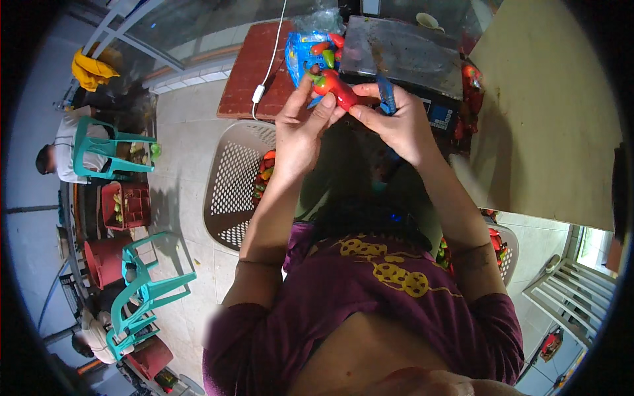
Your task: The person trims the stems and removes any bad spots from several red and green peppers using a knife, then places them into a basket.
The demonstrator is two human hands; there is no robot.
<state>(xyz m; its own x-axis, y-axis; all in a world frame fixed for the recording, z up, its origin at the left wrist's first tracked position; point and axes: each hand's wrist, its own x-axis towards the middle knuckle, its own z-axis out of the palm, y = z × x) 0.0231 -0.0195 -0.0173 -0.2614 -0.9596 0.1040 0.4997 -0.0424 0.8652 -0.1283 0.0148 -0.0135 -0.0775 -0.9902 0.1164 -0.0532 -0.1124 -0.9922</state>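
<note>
Above the table edge I hold a long red pepper [340,91] with a green stem. My left hand [302,121] grips it around the stem end and middle. The thumb and finger of my right hand [396,119] touch its lower tip. A narrow blue plastic object [386,95] lies across the right hand's fingers; I cannot tell what it is. Just beyond the pepper, a blue printed plastic bag [298,54] holds red and green peppers. Beside it sits a digital scale with a stained metal platform [401,52] and a keypad [440,118].
A beige perforated basket [233,173] with peppers stands at my left, another [510,247] at my right. A white cable [270,64] crosses the reddish-brown tabletop [237,74]. Farther left are teal plastic chairs [148,277], red containers [106,262] and two seated people. A pale board [550,123] rises at right.
</note>
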